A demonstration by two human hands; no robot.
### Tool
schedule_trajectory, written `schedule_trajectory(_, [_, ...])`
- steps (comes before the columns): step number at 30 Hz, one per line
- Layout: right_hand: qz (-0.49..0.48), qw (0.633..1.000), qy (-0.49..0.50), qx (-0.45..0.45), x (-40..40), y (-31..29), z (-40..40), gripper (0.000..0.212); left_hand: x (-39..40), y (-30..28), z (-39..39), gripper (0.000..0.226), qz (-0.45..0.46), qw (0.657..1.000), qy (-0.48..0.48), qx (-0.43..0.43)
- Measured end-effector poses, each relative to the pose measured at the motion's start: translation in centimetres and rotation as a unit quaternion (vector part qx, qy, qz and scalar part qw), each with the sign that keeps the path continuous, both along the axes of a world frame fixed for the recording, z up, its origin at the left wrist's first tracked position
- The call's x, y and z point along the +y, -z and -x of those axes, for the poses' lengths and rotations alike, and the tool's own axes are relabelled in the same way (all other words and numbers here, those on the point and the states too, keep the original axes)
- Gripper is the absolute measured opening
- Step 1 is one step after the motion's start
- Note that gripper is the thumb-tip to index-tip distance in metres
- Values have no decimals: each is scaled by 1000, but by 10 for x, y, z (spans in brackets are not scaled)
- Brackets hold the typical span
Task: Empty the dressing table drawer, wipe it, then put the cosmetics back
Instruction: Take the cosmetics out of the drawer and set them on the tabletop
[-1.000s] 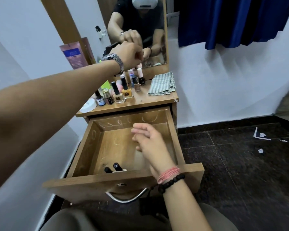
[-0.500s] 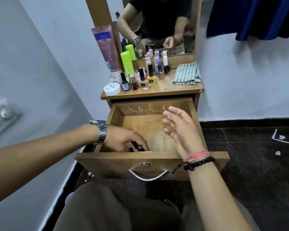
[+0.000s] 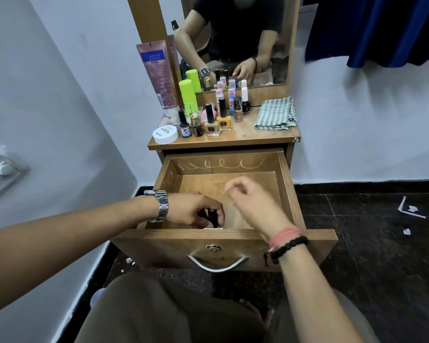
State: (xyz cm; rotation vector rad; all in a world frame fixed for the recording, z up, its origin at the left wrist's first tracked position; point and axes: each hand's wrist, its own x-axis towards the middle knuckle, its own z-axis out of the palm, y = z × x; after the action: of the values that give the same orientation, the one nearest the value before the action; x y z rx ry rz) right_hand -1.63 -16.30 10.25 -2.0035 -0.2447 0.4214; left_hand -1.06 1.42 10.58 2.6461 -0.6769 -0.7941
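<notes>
From the head view, the drawer is seen pulled fully out, and its wooden floor is almost bare. At the near-left corner, just behind the front panel, the left hand is curled down around a small dark bottle; the fingers are closed on it, thumb and forefinger pinching either side. A second dark item seems to lie just beside it, but it is mostly hidden by the fingers. The right hand is held above the drawer floor, blurred, fingers loosely bent and nothing gripped.

On the tabletop the removed cosmetics are lined up upright: the nail polish bottles, the white jar, the green stick and the pink tube. The striped cloth is folded at the right, untouched.

Emptying is judged nearly finished; wiping is not yet begun.

The dark bottle appears to stand roughly upright, cap toward the camera and long axis near vertical, though this cannot be told for sure under the fingers.

The risks: the pinch is made in a tight corner, so the bottle could be knocked against the front panel and dropped. The tabletop row is crowded too, and a careless placing could topple neighbours like skittles.
</notes>
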Motion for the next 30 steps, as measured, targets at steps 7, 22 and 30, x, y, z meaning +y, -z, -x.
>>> schedule_trajectory(7, [300, 918, -241, 92, 17, -16, 2, 71, 9, 9, -4, 35, -31, 999, -13, -5])
schedule_trajectory(22, [144, 978, -149, -10, 18, 5, -8, 14, 8, -17, 3, 23, 251, 946, -202, 22])
schedule_trajectory(30, [-132, 989, 64, 7, 7, 16, -18, 4, -16, -21, 8, 31, 400, 832, -360, -135])
